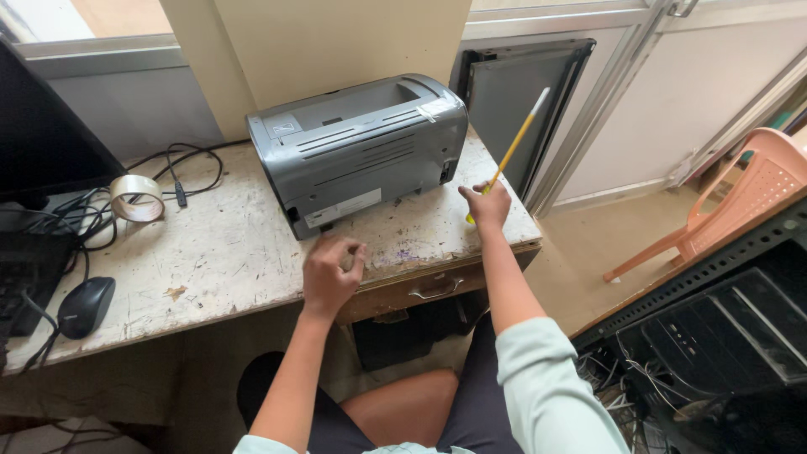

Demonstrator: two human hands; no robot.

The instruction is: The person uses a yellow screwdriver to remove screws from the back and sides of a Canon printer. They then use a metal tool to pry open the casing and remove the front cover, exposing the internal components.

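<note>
A grey printer [361, 147] stands on a worn white desk [227, 252], its back panel turned toward me. My right hand [487, 204] is closed around a yellow-handled tool [514, 145] that points up and away, just right of the printer's corner. My left hand [330, 271] hovers over the desk's front edge below the printer, fingers curled together as if pinching something small; what it holds I cannot tell.
A roll of clear tape [136, 197] and black cables [181, 172] lie at the desk's left, with a black mouse [82, 306] and a monitor [46, 134] beyond. A dark panel [521, 105] leans against the wall. An orange plastic chair [731, 197] and a black case [714, 328] stand right.
</note>
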